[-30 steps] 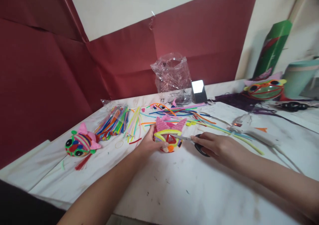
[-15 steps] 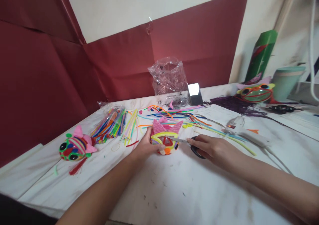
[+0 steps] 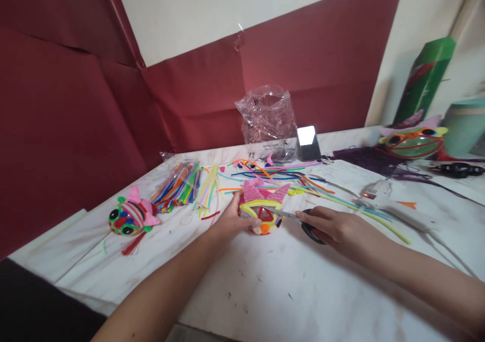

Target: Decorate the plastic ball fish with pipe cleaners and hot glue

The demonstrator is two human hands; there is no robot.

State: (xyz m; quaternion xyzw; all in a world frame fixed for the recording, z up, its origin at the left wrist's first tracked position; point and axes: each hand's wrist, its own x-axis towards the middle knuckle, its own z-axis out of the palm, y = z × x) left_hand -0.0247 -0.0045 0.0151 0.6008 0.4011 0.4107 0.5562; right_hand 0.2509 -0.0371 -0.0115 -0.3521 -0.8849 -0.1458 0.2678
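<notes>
At the middle of the table, my left hand (image 3: 235, 217) is closed around the left side of a colourful craft figure (image 3: 262, 203). The figure has pink ridged ears, a yellow curved band, a red triangle and an orange dot at its lower edge. My right hand (image 3: 329, 225) grips a pair of scissors (image 3: 312, 233) by the black handles. Their metal blades point left and reach the figure's front near the red triangle. Whether the blade tips touch or cut anything there is too small to tell.
Loose pipe cleaners (image 3: 280, 174) lie behind the figure, with a bagged bundle (image 3: 182, 188) to the left. A finished fish-like figure (image 3: 131, 216) sits at far left. On the right are a glue gun (image 3: 401, 210) and its cord. A phone (image 3: 308, 144) leans at the back.
The whole view has shifted, so everything appears farther right. Both hands keep their holds on the figure and the scissors, with little visible motion between them.
</notes>
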